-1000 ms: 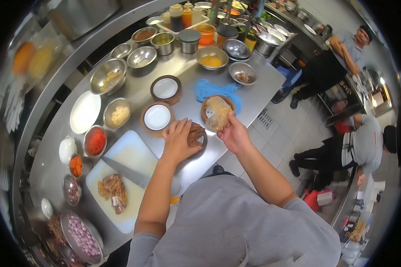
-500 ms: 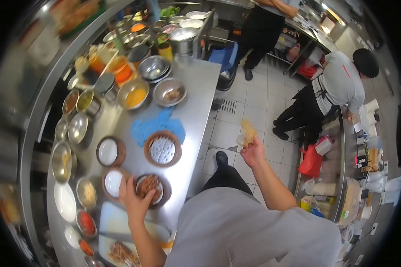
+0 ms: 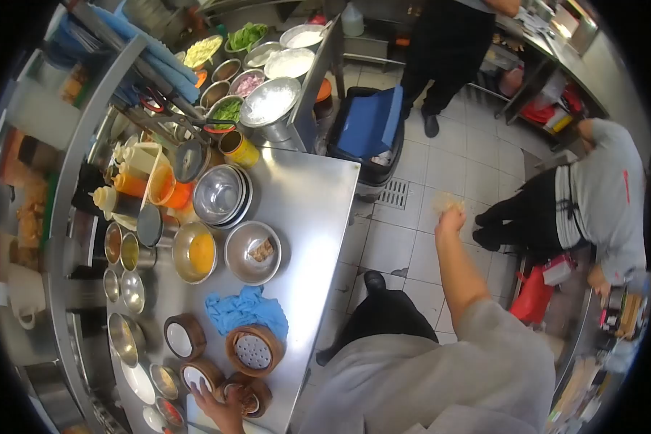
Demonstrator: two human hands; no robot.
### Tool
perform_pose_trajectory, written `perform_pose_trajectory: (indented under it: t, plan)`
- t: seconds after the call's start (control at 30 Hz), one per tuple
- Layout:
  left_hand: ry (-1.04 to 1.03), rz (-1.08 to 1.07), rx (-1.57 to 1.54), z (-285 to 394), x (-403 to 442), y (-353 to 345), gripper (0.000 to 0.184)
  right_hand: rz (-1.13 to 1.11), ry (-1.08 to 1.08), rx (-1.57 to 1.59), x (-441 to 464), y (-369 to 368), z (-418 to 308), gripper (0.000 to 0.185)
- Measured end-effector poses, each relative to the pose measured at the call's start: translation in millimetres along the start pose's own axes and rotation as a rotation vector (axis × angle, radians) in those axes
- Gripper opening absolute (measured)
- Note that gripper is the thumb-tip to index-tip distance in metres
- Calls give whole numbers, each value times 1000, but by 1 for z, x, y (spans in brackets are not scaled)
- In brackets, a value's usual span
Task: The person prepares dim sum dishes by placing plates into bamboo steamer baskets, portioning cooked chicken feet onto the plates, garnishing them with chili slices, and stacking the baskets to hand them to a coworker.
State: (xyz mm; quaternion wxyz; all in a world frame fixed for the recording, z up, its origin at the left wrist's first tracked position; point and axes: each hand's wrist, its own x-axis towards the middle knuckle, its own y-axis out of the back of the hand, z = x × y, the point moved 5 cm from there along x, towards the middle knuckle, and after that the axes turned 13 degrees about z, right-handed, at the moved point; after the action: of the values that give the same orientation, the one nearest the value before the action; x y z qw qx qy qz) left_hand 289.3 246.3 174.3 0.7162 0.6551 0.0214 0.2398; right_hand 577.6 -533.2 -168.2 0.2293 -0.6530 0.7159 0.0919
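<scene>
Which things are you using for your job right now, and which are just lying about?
Probably for the job:
brown food in a round brown wooden basket, by the left hand
crumpled yellowish see-through wrap, in the right hand

Probably just lying about:
crumpled blue cloth
yellow round tin
shiny red bag

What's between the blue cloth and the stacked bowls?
Two bowls side by side: the brown-food bowl and the yellow-liquid bowl. Head view shows it.
</scene>
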Motion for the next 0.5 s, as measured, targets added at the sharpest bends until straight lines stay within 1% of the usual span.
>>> perform_pose_trajectory:
  t: [0.07,0.1,0.13,0.17,0.2,0.23,0.27,0.3,0.33,0.37,0.4,0.43,0.47,0.5]
  plan:
    - [77,11,24,-8,-10,5,90,154,225,7,34,-64,28,15]
    - [124,10,45,-16,-12,5,90,112,217,-21,54,-85,44,15]
    - [74,10,87,-19,-15,5,87,-151,50,-197,81,-124,74,28]
    - [46,10,138,-14,-31,9,84,-431,-123,-388,69,-167,112,41]
    - [140,-22,84,3,-35,12,81,-506,-66,-614,18,-193,103,53]
    - [245,-39,39,17,-25,19,78,-597,3,-837,-43,-205,75,66]
    - [388,-70,62,50,-16,36,74,-760,25,-1107,-78,-209,72,77]
    - [401,-30,47,33,-36,33,76,-1073,217,-1005,-63,-226,114,66]
    - [431,-46,41,19,-62,32,79,-1070,123,-898,-40,-219,156,61]
    - [452,-63,31,21,-73,36,82,-980,100,-950,-143,-174,79,65]
    - [509,-99,49,14,-94,39,84,-1098,341,-882,-73,-173,154,63]
    - [544,-138,51,6,-111,42,86,-1141,492,-953,-85,-143,162,65]
    - [592,-117,75,-15,-129,52,86,-1188,1030,-1207,-4,-125,242,74]
    - [625,-120,71,-38,-150,60,85,-1276,1159,-1694,-45,-83,220,81]
